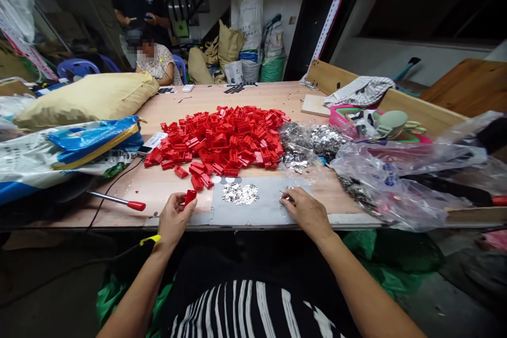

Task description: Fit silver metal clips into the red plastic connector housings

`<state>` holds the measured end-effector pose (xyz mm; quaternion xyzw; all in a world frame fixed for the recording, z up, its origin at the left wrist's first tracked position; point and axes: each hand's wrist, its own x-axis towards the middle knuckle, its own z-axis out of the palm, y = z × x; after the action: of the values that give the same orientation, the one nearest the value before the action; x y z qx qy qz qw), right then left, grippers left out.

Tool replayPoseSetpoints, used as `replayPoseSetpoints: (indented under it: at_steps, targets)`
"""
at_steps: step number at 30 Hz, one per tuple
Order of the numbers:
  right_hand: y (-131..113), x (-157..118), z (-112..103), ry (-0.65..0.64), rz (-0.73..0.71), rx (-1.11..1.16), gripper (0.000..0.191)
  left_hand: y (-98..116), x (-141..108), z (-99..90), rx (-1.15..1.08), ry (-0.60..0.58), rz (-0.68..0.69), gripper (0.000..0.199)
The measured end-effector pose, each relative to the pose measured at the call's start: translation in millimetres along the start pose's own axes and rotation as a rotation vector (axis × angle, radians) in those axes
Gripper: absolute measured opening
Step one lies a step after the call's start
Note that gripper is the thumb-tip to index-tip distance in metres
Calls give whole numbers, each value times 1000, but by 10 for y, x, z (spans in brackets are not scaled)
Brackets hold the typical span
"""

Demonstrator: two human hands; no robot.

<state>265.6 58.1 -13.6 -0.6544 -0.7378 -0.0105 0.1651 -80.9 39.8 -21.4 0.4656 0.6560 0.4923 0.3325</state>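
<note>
Between the thumb and fingers of my left hand [175, 217] is a red plastic piece [190, 197], held upright near the table's front edge. My right hand [304, 211] is closed in a pinch on a small thin metal piece [285, 196], over the right part of a grey mat [237, 215]. A pile of small shiny metal pieces [240, 194] lies on the mat between my hands. Beyond them spreads a large heap of red plastic pieces [233, 140].
Clear bags of metal pieces [303, 142] and a pink basket [343, 121] stand right of the heap. A red-handled tool [135, 205], a white device [153, 143] and sacks [91, 97] are left. Two people [138, 0] are across the table [273, 96].
</note>
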Motion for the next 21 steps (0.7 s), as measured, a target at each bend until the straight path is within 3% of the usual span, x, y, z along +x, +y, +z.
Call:
replayPoseSetpoints:
  at_steps: [3,6,9,14,21]
  targets:
    - [-24,15,1,-13,14,-16,9,167,-215,147,-458,-169,-269,46]
    - [-39,-13,-8,-25,26,29,11,287,-419,273,-664,-319,-425,51]
    - [-65,-65,-13,-41,-18,90,14,338,-558,371,-757,-436,-506,58]
    - [-112,-116,-4,-92,-100,143,16,376,-651,499,-910,-529,-629,50]
    - [-150,-117,-15,-80,-33,120,11,398,-690,565,-997,-592,-620,46]
